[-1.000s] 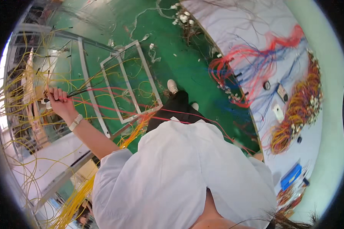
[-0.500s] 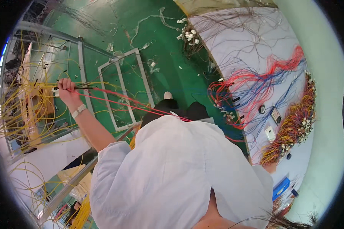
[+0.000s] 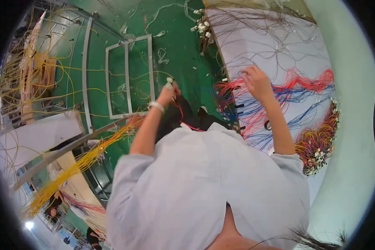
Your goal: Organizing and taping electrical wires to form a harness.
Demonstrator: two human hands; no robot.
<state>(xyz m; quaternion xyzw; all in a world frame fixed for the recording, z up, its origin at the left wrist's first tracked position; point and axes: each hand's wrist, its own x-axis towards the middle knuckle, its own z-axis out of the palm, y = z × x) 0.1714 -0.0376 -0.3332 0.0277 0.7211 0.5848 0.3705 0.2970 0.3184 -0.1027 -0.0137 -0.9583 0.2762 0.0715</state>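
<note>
Red, thin plastic-coated wire trails below the left hand, whose fingers close on a small white plastic connector, seemingly steadying it. Beside the right hand's curled fingers, grip untellable, lie long red-and-blue wires.

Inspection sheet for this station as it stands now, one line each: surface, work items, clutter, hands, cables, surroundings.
Surface: white tabletop on the right, partly covered by wires.
Work items: red wires and blue wires spread across the tabletop; white connector at the left hand.
Clutter: clear plastic scraps on the floor; white connectors heaped by the tabletop's edge.
Hands: left hand closed, apparently on the white connector; right hand over the tabletop, fingers partly curled, grip unclear.
Cables: yellow wire bundle at lower left; multicoloured wire coil on the tabletop.
Surroundings: green floor, grey metal frame, pale wall.
</note>
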